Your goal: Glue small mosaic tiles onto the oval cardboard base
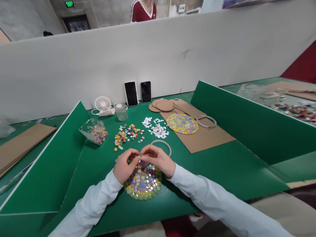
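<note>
Both hands meet just above the far part of a round mosaic disc (142, 186) covered in shiny yellow, green, pink and blue square tiles. A small brown patch near its middle shows no tiles. My left hand (125, 165) and my right hand (159, 159) pinch at the same spot, fingertips together. A tiny shiny piece, seemingly a mosaic tile (141, 157), is between them; the fingers mostly hide it. Behind my right hand a pale ring (165, 143) lies on the green table. Loose coloured tiles (123, 135) and small white pieces (160, 130) lie beyond my hands.
A clear bag of tiles (95, 131), a glass jar (120, 112), a white fan (103, 104) and two phones (131, 94) stand behind. To the right, a tiled disc (182, 123) and another ring (206, 121) rest on cardboard (197, 141). Green dividers (242, 121) flank the table.
</note>
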A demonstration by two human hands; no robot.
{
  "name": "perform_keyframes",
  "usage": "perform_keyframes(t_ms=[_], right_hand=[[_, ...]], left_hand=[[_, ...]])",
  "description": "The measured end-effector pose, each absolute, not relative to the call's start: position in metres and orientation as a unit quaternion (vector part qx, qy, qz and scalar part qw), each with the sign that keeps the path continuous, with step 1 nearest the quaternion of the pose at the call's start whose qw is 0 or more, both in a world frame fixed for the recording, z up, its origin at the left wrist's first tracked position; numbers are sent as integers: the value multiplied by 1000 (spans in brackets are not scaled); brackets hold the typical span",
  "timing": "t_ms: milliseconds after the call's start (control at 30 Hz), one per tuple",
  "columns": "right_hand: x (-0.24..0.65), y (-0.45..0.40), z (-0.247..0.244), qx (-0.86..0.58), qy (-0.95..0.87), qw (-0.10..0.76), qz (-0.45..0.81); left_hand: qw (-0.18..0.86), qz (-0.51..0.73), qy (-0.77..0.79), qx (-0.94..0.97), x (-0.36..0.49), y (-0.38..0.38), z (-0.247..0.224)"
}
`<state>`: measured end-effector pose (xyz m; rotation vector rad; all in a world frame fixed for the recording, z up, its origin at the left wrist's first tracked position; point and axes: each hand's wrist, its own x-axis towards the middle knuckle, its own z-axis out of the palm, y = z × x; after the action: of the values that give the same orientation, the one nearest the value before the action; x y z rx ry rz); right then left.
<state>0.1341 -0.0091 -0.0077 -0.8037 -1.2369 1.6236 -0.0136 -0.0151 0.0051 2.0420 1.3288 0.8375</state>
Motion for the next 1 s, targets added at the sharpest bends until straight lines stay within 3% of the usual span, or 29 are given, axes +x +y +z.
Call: perform_keyframes(t_ms=[533, 833, 1000], right_hand=[[131, -12, -8, -369, -576, 464, 563], [131, -17, -9, -417, -689, 444, 392], [133, -19, -8, -407, -718, 432, 363]], left_hand=[[181, 315, 464, 808, -16, -15, 3], [123, 285, 440, 842, -14, -20, 1], [99, 258, 440, 854, -15, -20, 2]])
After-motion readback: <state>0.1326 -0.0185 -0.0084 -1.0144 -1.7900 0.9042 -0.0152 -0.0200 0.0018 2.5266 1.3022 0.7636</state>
